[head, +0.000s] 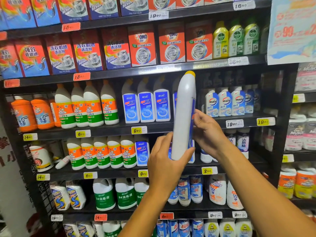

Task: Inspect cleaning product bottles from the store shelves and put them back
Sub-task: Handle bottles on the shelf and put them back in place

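I hold a tall white bottle (183, 115) with a yellow cap and a blue label upright in front of the shelves, its narrow side turned toward me. My left hand (166, 161) grips its base from below and the left. My right hand (207, 132) pinches its right edge at mid-height, over the label. Behind it on the middle shelf stand matching blue-label bottles (147, 105), with a gap directly behind the held bottle.
Black store shelving (153, 127) fills the view. Orange and green Mr Muscle bottles (89, 106) stand to the left, Walch bottles (225, 103) to the right, boxed cleaners (142, 47) above, green 84 disinfectant jugs (104, 195) below. A second rack (302, 134) stands at the right.
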Demonstrator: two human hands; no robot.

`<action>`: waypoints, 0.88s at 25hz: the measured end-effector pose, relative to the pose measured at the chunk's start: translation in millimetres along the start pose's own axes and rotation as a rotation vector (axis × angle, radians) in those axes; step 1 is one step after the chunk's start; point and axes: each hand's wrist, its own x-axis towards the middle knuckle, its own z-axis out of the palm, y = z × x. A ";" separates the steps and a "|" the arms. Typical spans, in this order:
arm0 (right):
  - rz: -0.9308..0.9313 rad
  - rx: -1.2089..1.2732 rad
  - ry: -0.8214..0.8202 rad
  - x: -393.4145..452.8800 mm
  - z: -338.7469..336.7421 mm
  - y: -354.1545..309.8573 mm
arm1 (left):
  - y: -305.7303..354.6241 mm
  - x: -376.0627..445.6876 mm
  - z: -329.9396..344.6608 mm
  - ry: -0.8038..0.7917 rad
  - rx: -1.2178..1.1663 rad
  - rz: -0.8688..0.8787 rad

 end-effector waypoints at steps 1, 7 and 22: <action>0.005 0.053 -0.004 -0.4 -0.4 1.2 | 0.6 0.8 -0.5 0.007 0.066 0.057; -0.042 0.019 0.047 -5.7 4.3 -1.1 | -1.5 1.5 -0.1 -0.042 -0.147 -0.096; -0.016 -0.094 -0.020 -22.4 4.2 -20.7 | -27.4 -1.1 -15.0 -0.366 -1.148 -0.558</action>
